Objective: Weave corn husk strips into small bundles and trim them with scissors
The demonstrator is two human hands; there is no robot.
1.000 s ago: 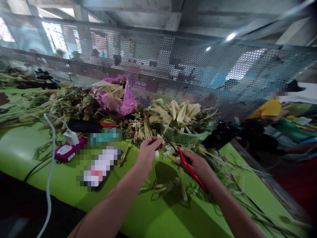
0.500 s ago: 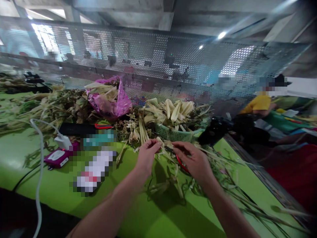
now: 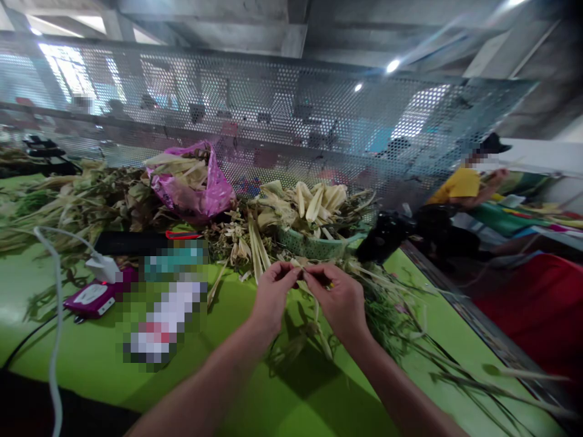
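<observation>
My left hand (image 3: pixel 269 297) and my right hand (image 3: pixel 339 300) meet fingertip to fingertip above the green table (image 3: pixel 228 364). Both pinch a small pale strip of dried corn husk (image 3: pixel 297 263), mostly hidden by the fingers. Under them, loose husk pieces (image 3: pixel 296 345) lie in the shadow on the tabletop. Just beyond the hands stands a green perforated basket (image 3: pixel 314 246), heaped with dried corn husks (image 3: pixel 316 203). Long husk strips (image 3: pixel 257 246) lean beside it on the left.
A pink plastic bag (image 3: pixel 204 194) of husks stands at the back left, near a large dried-plant heap (image 3: pixel 100 191). A purple power strip (image 3: pixel 98 297) with a white cable lies left. Green stems (image 3: pixel 387 321) spread rightward. A person in yellow (image 3: pixel 460 185) sits beyond the table's right edge.
My right hand has come in against my left, fingertips now together on the husk. The red-handled thing seen under my right hand is no longer visible. The view has turned slightly right.
</observation>
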